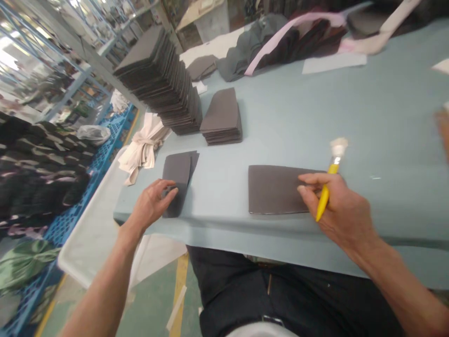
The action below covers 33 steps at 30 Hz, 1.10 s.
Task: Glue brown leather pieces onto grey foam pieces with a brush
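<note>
Handling panels, it seems: right of centre, the right hand (345, 206) grips a paintbrush (333, 167) over a grey panel (273, 189); at left, the left hand (154, 199), parted, seemingly empty, would need to pinch its panel (177, 169).

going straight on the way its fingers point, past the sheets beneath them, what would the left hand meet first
Probably the dark sheet by the right hand; the left hand's height is unclear, so it might pass above.
</note>
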Each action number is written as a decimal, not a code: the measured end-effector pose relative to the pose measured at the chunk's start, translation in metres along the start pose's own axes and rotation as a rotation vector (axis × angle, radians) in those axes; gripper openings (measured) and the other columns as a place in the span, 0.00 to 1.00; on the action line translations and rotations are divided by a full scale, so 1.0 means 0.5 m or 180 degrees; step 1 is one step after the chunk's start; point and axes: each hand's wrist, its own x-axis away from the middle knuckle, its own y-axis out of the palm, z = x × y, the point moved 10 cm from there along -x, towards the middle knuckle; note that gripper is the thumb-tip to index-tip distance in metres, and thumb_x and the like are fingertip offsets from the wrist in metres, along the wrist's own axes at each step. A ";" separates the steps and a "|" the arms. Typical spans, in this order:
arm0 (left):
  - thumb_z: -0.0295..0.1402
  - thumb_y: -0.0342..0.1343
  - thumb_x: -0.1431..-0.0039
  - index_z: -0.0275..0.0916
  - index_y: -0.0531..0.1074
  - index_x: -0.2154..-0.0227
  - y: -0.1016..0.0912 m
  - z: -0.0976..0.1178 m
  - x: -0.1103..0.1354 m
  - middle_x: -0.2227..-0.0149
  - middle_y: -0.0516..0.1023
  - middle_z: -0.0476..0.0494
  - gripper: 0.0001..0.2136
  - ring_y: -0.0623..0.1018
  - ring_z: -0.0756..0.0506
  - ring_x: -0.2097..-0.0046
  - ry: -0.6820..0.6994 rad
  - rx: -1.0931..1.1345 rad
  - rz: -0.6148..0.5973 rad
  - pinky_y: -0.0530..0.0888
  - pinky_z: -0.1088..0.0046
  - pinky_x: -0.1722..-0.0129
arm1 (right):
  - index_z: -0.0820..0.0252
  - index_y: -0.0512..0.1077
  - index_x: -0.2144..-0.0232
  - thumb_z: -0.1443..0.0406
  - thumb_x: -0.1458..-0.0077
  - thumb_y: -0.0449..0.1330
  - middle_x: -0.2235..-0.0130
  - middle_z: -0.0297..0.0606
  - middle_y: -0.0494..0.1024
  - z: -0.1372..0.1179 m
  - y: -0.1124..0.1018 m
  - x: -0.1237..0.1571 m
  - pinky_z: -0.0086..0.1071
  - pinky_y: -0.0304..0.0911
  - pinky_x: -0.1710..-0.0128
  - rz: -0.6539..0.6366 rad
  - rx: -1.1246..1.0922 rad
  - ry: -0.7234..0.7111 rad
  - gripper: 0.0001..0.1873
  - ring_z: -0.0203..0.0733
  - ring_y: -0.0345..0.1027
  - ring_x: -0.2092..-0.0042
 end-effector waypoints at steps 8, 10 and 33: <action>0.40 0.58 0.27 0.50 0.76 0.46 0.077 0.288 0.031 0.50 0.85 0.43 0.11 0.85 0.40 0.50 0.1306 0.0769 0.0710 0.82 0.61 0.48 | 0.51 0.70 0.47 0.51 0.26 0.54 0.64 0.32 0.83 -0.020 -0.038 0.008 0.31 0.70 0.68 -0.0011 -0.1156 0.0185 0.15 0.36 0.72 0.71; 0.35 0.58 0.27 0.49 0.75 0.45 0.111 0.378 0.040 0.50 0.85 0.42 0.11 0.85 0.41 0.49 0.1614 0.0996 0.0746 0.82 0.63 0.47 | 0.52 0.70 0.46 0.44 0.27 0.52 0.68 0.31 0.80 -0.014 -0.044 0.011 0.31 0.67 0.70 0.0018 -0.1903 0.0618 0.22 0.37 0.68 0.73; 0.38 0.60 0.30 0.43 0.75 0.43 0.241 0.434 0.049 0.36 0.79 0.33 0.15 0.70 0.32 0.28 0.1758 0.1286 0.0713 0.69 0.43 0.29 | 0.52 0.65 0.71 0.37 0.47 0.73 0.81 0.18 0.41 0.017 -0.063 0.003 0.25 0.47 0.80 -0.0174 -0.4181 0.2160 0.31 0.31 0.32 0.80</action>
